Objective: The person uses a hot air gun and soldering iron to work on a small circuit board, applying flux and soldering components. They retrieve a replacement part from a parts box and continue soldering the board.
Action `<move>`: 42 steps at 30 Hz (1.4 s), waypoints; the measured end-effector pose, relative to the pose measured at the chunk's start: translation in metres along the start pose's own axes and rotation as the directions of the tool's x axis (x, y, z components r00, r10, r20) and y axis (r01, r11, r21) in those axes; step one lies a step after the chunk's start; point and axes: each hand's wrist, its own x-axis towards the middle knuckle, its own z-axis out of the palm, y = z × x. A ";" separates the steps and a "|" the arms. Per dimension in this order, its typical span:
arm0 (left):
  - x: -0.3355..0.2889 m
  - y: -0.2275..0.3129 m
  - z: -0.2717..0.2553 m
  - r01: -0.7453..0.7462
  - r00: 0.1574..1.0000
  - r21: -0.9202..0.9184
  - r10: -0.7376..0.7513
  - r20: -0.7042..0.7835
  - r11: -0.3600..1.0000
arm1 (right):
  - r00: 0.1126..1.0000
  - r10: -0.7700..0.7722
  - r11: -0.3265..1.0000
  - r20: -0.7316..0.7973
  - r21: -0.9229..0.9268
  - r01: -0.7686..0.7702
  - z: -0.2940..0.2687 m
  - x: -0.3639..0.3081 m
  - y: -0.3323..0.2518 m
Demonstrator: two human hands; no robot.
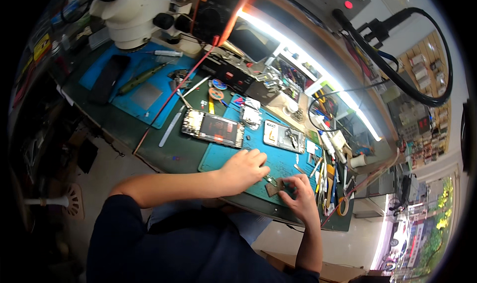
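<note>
My left hand (243,171) is closed over the blue work mat (221,156), fingers curled down toward a small metallic part (270,178). What its fingertips pinch, if anything, is hidden. My right hand (301,197) has its thumb and fingers closed on the edge of a small brownish flat piece (273,189), low over the mat's near edge. The small part lies between both hands, close to that piece. Beyond my left hand rests an opened phone (214,129) with its battery and board exposed. A silver phone frame (284,136) lies farther right.
A microscope (131,17) stands at the far left above a second blue mat (166,89) with a dark phone (110,78). A red cable (171,94) crosses the bench. Tweezers and pens (330,183) crowd the right edge, near a tape roll (343,206). Behind sits a black instrument (226,73).
</note>
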 end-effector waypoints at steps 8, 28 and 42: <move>0.027 -0.025 -0.018 -0.093 0.947 -0.100 0.119 0.298 0.991 | 0.983 -0.084 0.987 0.165 -0.120 0.104 -0.022 0.009 0.010; 0.017 -0.049 -0.029 0.072 0.965 -0.465 0.055 0.256 0.883 | 0.759 0.304 0.947 -0.575 0.098 -0.306 -0.049 0.097 0.119; 0.008 -0.043 -0.026 0.036 0.990 -0.265 0.002 0.143 0.964 | 0.950 -0.128 0.637 -0.286 0.710 0.300 -0.127 0.067 -0.130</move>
